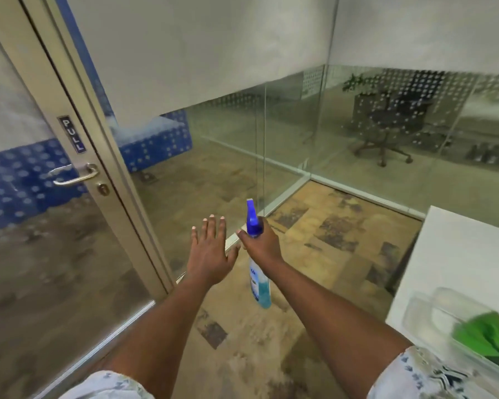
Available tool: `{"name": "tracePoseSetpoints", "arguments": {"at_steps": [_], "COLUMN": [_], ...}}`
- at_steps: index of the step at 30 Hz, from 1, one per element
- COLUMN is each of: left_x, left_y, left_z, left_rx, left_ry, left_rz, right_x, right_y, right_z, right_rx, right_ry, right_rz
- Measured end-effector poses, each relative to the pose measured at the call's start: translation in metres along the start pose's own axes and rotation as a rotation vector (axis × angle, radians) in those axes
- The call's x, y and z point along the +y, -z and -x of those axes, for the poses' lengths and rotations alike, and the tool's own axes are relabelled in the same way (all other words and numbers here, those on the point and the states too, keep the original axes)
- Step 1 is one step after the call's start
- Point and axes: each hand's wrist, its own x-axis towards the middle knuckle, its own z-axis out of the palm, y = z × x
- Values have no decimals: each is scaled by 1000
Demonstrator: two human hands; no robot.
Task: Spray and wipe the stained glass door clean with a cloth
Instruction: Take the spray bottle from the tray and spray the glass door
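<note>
**Nozzle aimed off the door, cloth out of reach**

While the right hand [261, 240] is clenched round the neck of the spray bottle [257, 254], its blue nozzle points up and ahead toward the fixed glass panel right of the door, not at the glass door [41, 226] itself. A squeeze from here would likely wet the wrong pane or the carpet below the door frame. The left hand [211, 251] is released, fingers spread, holding nothing, just left of the bottle and right of the door frame. The green cloth [490, 338] lies in a clear tray on the white desk [458, 254], well right of the door; spraying before fetching it risks drips running down the glass and streaking. The door handle [74, 174] could catch overspray too.
</note>
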Motion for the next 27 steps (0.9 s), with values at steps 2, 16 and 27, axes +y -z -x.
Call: {"name": "tracePoseSetpoints", "arguments": {"at_steps": [2,16,27], "left_x": [33,223,342], "left_y": [-11,-97,-142], "left_z": [-9,-85,-106], "left_rx": [-32,-212,-312], "left_ry": [-35,-472,-738], "left_rz": [6,22,37], "right_x": [15,103,145], "right_y": [32,208,321], "right_z": [-6,-43,-48], "right_rx": [31,454,717], "right_ry": [-33,-205,-254], "right_rz": [9,36,112]}}
